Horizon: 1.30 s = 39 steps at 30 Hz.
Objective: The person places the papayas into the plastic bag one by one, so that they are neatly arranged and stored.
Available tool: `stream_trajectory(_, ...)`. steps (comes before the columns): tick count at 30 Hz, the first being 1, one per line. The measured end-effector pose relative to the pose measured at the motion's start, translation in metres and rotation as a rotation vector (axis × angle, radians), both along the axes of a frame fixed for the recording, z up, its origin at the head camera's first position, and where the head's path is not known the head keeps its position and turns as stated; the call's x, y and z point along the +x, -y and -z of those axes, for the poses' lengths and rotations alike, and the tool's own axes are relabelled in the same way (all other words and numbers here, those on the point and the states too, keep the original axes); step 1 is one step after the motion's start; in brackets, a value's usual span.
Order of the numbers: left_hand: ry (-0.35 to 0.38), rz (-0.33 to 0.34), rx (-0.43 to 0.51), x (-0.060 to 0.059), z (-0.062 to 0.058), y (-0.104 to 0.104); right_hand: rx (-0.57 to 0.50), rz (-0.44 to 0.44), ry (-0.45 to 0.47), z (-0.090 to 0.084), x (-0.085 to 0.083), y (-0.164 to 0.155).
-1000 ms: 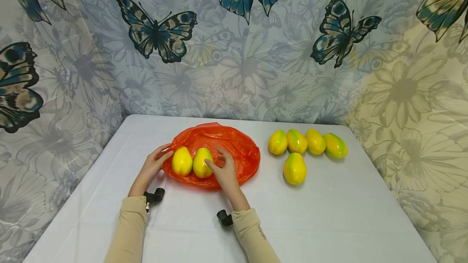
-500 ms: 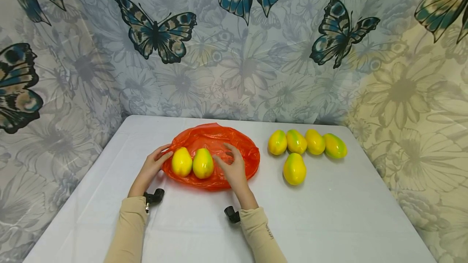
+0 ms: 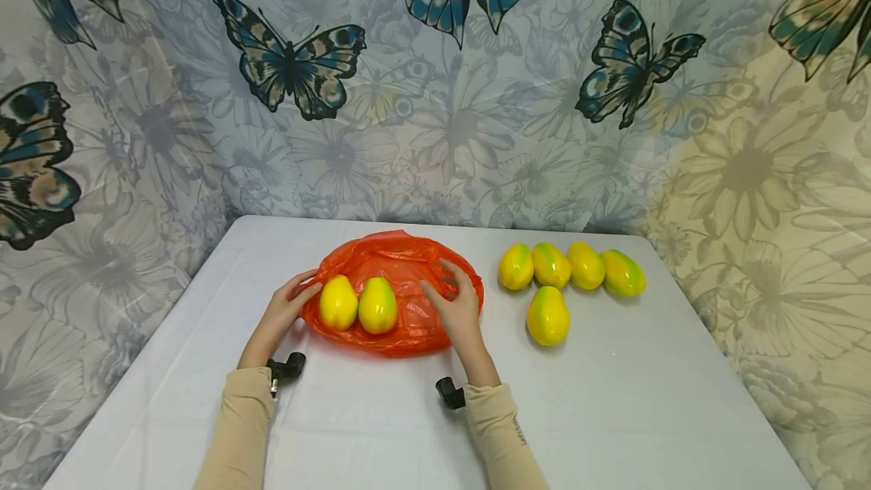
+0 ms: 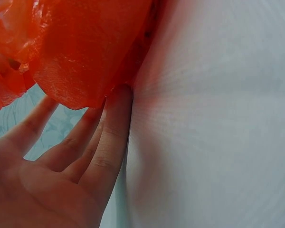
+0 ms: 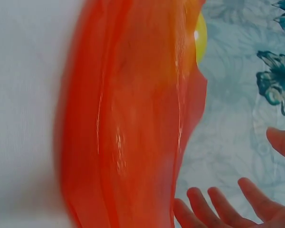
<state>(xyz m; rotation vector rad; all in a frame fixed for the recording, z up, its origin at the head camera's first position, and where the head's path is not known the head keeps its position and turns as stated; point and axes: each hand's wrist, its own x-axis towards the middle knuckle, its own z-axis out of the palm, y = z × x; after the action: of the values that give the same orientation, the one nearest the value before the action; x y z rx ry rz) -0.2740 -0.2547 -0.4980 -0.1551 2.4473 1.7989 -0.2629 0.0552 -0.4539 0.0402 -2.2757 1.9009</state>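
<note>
Orange bag point(image 3: 401, 278): my left hand point(image 3: 282, 312) flat at its 9 o'clock edge, right hand point(image 3: 459, 308) wide, empty. Next fruit point(image 3: 547, 314) at 3 o'clock, grab gently.

**Three views on one bag**

The head camera is looking forward and down over the tabletop point(image 3: 612, 399), taking in both hands and the wall cloth point(image 3: 435, 134). Each wrist camera is sitting very close, facing along its fingers. All three are sharing the orange bag point(image 3: 408, 278).
</note>
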Motion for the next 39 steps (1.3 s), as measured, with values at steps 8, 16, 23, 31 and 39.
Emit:
stream_trajectory(8,0.017,0.0,0.017,0.002,-0.007,-0.002,0.016,0.012,-0.022,-0.003,-0.003,-0.016)
stream_trajectory(16,0.031,0.018,0.034,0.017,-0.036,-0.011,0.028,0.043,-0.012,-0.006,-0.005,-0.031)
stream_trajectory(23,0.03,0.016,0.048,0.01,-0.019,-0.004,0.057,0.076,0.009,-0.008,-0.004,-0.043)
stream_trajectory(31,0.011,0.007,0.034,0.001,0.002,0.001,0.067,0.115,-0.021,-0.009,-0.004,-0.059)
stream_trajectory(39,0.01,0.007,0.042,0.001,-0.001,-0.001,0.051,0.148,0.003,-0.01,-0.004,-0.073)
